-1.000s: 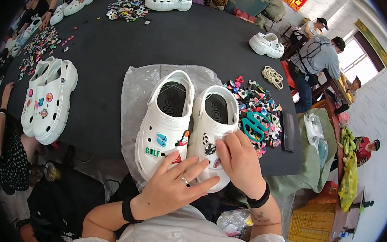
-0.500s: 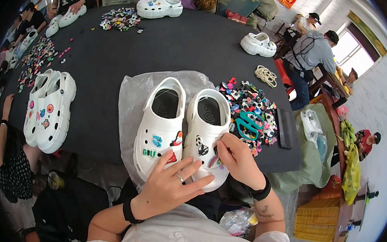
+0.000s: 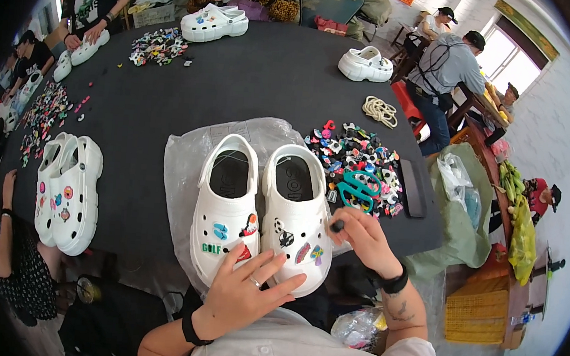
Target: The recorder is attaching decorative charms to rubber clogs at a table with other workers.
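A pair of white clogs, the left clog (image 3: 229, 207) and the right clog (image 3: 290, 214), lies toes toward me on a clear plastic bag (image 3: 180, 163). Colourful shoe charms, including blue flip-flops (image 3: 220, 231) and a football (image 3: 278, 225), sit on their uppers. My left hand (image 3: 239, 298) is open, fingers spread across both toes. Just right of the right clog, my right hand (image 3: 367, 241) pinches a small black round-ended piece (image 3: 337, 226); its exact kind is unclear. Beyond that hand, teal-handled scissors (image 3: 359, 190) lie on a heap of charms (image 3: 357, 153).
A black phone-like slab (image 3: 413, 188) lies right of the heap, a coiled cream cord (image 3: 379, 112) beyond it. Other white clogs (image 3: 70, 191) stand at the left, more (image 3: 213, 24) at the far side. Several people sit or work around the black table (image 3: 259, 85).
My right hand has drawn back from the right clog, and a black piece now shows in its fingers. A colourful charm near that clog's toe is uncovered. My left hand stays on the toes.
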### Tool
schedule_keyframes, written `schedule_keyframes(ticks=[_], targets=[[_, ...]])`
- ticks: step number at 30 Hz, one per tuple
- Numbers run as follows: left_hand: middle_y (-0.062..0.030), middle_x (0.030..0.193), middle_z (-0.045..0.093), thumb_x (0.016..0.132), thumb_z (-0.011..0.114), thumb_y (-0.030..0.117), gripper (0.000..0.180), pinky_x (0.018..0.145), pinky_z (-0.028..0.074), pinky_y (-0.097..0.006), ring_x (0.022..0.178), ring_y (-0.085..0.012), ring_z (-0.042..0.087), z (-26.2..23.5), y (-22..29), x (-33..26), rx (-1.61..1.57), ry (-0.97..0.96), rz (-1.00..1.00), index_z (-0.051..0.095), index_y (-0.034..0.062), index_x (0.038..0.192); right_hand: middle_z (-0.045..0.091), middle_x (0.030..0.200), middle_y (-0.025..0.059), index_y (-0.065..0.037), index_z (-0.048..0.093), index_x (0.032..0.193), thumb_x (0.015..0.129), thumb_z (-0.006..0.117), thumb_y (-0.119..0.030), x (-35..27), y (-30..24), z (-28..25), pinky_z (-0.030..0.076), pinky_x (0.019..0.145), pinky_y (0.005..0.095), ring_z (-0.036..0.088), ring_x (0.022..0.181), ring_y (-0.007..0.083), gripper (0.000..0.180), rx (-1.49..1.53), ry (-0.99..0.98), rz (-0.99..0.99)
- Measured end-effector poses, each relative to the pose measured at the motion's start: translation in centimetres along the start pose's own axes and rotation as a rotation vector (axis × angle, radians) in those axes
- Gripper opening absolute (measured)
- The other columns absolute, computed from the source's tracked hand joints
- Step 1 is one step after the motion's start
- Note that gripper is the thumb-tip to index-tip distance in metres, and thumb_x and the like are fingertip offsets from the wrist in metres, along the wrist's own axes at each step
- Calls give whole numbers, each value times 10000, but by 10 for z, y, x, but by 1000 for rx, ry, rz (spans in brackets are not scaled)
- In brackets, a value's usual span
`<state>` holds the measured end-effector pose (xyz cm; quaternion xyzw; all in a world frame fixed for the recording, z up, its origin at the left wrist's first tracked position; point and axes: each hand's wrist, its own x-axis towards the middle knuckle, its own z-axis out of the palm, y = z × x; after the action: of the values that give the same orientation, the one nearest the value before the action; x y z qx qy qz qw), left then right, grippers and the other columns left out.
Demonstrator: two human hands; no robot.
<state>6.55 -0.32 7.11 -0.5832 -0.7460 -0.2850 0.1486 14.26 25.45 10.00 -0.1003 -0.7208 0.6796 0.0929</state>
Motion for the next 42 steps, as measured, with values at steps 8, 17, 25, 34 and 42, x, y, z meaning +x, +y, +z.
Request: schedule_keyframes(ticks=[8, 17, 25, 34, 42], targets=[[-27, 1231, 635, 740, 825, 403, 542, 985, 445, -493, 1100, -188, 625, -3, -1, 1, -4, 0, 12, 680, 354, 1260, 524, 741, 206, 20, 507, 812, 993, 568, -125, -13, -2, -66, 432, 608, 446, 552, 688, 394, 240, -1093, 547, -246], [-39, 1225, 635, 768, 812, 386, 522, 983, 441, -481, 1096, -186, 625, -5, -1, 2, -4, -4, 17, 681, 335, 1271, 598, 757, 172, -30, 536, 808, 1004, 564, -212, -22, 47, -92, 501, 640, 467, 626, 739, 380, 269, -1404, 473, -124], [-23, 1149, 630, 769, 819, 364, 495, 971, 462, -459, 1017, -171, 628, -4, -1, -1, -37, 6, 2, 699, 309, 1246, 585, 752, 163, -26, 528, 804, 1003, 586, -247, -24, 31, -64, 470, 623, 465, 608, 731, 378, 303, -1277, 471, -92], [47, 736, 570, 758, 795, 162, 349, 696, 520, -252, 685, -142, 584, 0, -6, -5, -152, 165, 144, 766, 160, 1105, 551, 702, 87, -47, 554, 750, 872, 747, -353, -13, -28, 37, 468, 572, 394, 597, 661, 284, 382, -962, 80, -441], [29, 708, 545, 745, 759, 131, 388, 690, 518, -260, 682, -140, 584, 0, -9, -5, -185, 141, 166, 762, 134, 1133, 537, 691, 72, -41, 547, 738, 787, 770, -489, 12, -30, 65, 484, 512, 322, 617, 609, 221, 502, -1245, -30, -586]])
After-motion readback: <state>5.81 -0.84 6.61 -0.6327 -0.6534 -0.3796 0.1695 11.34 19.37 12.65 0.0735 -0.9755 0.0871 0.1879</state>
